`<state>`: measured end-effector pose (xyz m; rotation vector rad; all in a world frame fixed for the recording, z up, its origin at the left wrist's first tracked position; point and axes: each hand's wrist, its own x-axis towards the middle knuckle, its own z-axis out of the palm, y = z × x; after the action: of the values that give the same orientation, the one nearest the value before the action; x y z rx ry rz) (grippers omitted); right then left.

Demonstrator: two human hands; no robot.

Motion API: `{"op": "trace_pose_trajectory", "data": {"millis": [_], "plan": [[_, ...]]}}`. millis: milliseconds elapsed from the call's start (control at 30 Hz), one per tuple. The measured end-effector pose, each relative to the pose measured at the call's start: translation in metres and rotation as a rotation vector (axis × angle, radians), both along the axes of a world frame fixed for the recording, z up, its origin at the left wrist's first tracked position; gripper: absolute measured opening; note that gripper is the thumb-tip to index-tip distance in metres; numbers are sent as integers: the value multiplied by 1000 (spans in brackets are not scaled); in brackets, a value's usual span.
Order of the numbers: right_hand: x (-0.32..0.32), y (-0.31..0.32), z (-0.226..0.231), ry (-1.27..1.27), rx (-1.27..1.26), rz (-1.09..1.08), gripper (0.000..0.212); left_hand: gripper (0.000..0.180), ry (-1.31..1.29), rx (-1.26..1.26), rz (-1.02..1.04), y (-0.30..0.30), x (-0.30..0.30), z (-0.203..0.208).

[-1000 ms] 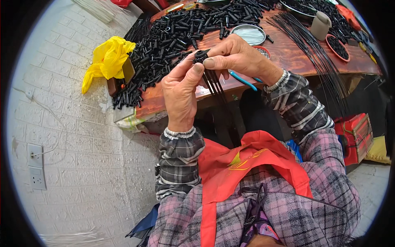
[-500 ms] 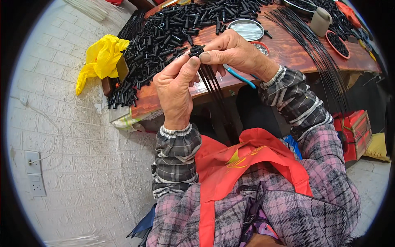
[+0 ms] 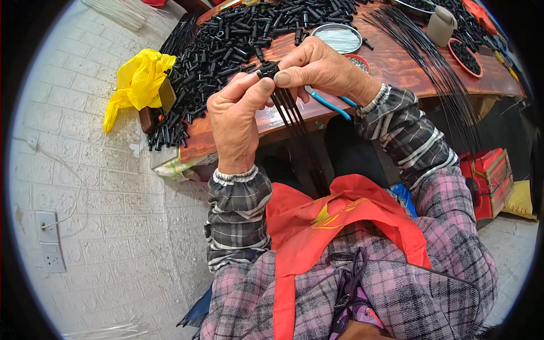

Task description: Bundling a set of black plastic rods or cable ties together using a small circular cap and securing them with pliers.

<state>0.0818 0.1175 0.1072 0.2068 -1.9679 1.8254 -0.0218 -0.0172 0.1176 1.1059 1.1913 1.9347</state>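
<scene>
Between my fingertips, above the table's near edge, is a small black plastic hub (image 3: 267, 69). From it a bundle of thin black rods (image 3: 296, 122), much like umbrella ribs, hangs toward my lap. My left hand (image 3: 235, 116) is closed, pinching the hub's left side with thumb and fingers. The right hand (image 3: 326, 69) is closed too, its thumb and forefinger pressed at the hub's right side. What its other fingers touch is hidden. Blue-handled pliers (image 3: 330, 104) lie just below the right hand at the table edge.
A heap of black tubular parts (image 3: 226, 48) covers the table's (image 3: 391, 73) left and back. Behind my right hand are a dish of white strands (image 3: 338, 38) and a red bowl (image 3: 362, 59). Long black rods (image 3: 436, 73) overhang the right edge. A yellow bag (image 3: 139, 82) sits left.
My left hand and forearm have shifted slightly left, and the right hand has moved a little up and left. Both still grip the hub.
</scene>
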Motion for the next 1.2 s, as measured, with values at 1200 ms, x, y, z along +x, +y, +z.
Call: {"op": "trace_pose_trajectory", "data": {"millis": [1200], "plan": [[9, -10, 0, 61, -182, 129, 41, 33, -54, 30, -413, 11, -11, 1]]}}
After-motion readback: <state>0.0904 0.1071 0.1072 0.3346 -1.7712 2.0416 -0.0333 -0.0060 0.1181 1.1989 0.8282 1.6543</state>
